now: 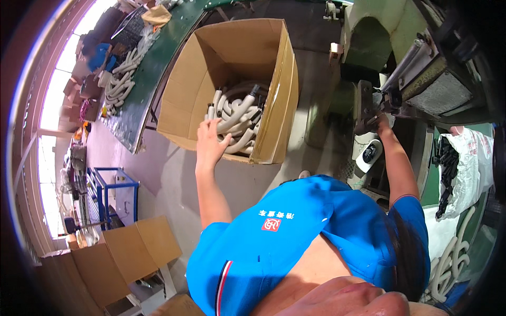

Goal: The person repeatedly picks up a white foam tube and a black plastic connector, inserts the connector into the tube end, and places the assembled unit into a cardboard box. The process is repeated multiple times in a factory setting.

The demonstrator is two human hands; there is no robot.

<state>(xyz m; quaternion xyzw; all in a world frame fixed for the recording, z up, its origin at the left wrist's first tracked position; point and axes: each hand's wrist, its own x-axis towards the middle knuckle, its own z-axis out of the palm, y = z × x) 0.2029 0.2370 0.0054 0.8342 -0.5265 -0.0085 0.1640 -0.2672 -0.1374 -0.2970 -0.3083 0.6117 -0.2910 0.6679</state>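
My left hand (211, 146) reaches over the near rim of a large cardboard box (182, 105), its thumb and fingers apart. Right beside the fingertips lies a light grey bent tube (238, 117) with a dark upper end. It rests on a heap of similar tubes (243, 143) in the box. I cannot tell whether the fingers touch it. On the other side, my right hand (386, 123) is up at the dark metal working head (365, 108) of a green machine. Its fingers are mostly hidden there, so any held part cannot be made out.
The machine's green body (371, 45) rises at the far right. A white bag (466, 166) with black parts (447, 171) and loose pale tubes (448, 268) lie to my right. At left stand a green table (142, 84) with more tubes, a blue frame cart (113, 184) and cardboard boxes (124, 250).
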